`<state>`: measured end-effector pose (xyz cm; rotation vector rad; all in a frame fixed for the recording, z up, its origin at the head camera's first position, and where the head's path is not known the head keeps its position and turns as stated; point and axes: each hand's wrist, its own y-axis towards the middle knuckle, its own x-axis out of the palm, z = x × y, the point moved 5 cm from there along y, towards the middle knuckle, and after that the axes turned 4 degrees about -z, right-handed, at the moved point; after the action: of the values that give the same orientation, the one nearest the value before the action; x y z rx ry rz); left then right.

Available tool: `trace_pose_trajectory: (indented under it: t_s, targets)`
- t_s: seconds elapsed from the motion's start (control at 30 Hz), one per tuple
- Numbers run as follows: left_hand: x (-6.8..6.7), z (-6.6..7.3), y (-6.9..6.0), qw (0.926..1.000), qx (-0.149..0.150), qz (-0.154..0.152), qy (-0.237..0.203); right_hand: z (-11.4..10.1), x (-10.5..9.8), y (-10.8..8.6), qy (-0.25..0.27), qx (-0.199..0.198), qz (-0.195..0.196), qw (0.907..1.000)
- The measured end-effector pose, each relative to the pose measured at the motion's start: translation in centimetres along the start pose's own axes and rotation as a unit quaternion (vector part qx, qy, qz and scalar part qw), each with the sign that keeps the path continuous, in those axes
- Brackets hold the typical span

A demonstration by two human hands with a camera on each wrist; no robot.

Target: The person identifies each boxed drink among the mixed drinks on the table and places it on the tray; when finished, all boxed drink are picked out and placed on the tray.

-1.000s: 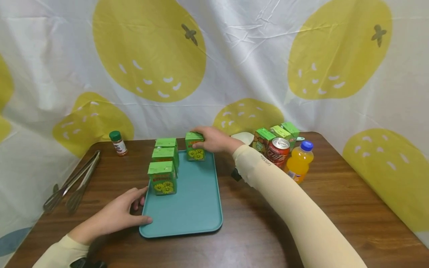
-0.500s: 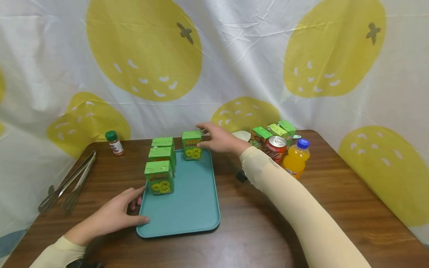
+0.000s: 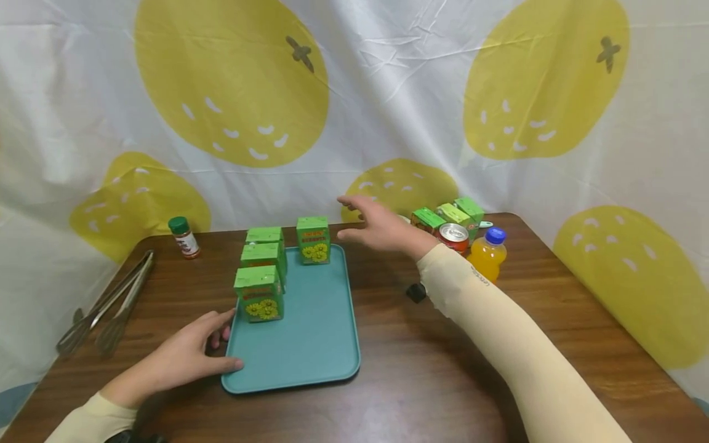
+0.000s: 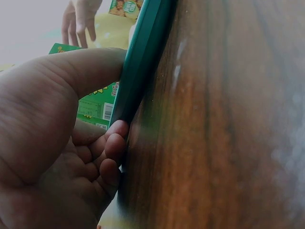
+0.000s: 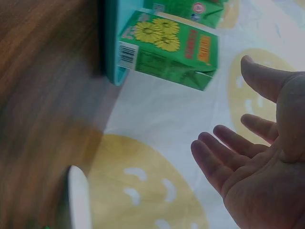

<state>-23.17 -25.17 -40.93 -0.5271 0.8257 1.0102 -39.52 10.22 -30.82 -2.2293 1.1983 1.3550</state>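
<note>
The left hand holds the left rim of the teal tray; in the left wrist view its thumb lies over the rim and its fingers curl against the outer side. Three green drink boxes stand in a row along the tray's left side, the nearest box by that hand. Another green box stands upright at the tray's far edge. To its right the right hand is in the air, empty, fingers spread. The right wrist view shows a gap between this hand and the box.
At the right stand several green boxes, a red can and an orange drink bottle, partly behind the right sleeve. Tongs and a green-capped jar are on the left. A patterned cloth hangs behind the table.
The right hand has let go of the box at the tray's far edge and moved away to the right, its fingers opened. The left hand stays on the tray; the head view has shifted slightly.
</note>
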Motion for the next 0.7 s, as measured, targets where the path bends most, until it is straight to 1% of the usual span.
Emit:
trace_pose_trajectory:
  t_s: [0.13,0.3,0.47,0.6,0.7]
  targets:
    - [0.1,-0.1,0.0,1.0,-0.001,0.001,0.001,-0.7,-1.4,-1.2,-0.013,-0.006,0.013,0.9998]
    - [0.1,0.0,0.0,1.0,0.001,0.002,0.002,-1.8,-3.3,-2.6,-0.02,-0.023,0.038,0.9988]
    - [0.1,0.0,0.0,1.0,0.001,0.001,0.004,-2.5,-5.1,-4.4,-0.031,-0.018,0.057,0.9978]
    - [0.0,-0.1,-0.3,1.0,0.004,0.003,0.004,-2.6,-6.4,-5.8,-0.027,-0.028,0.077,0.9962]
    - [0.0,-0.2,-0.4,1.0,0.007,0.005,0.004,-2.2,-7.6,-6.9,-0.025,-0.033,0.095,0.9946]
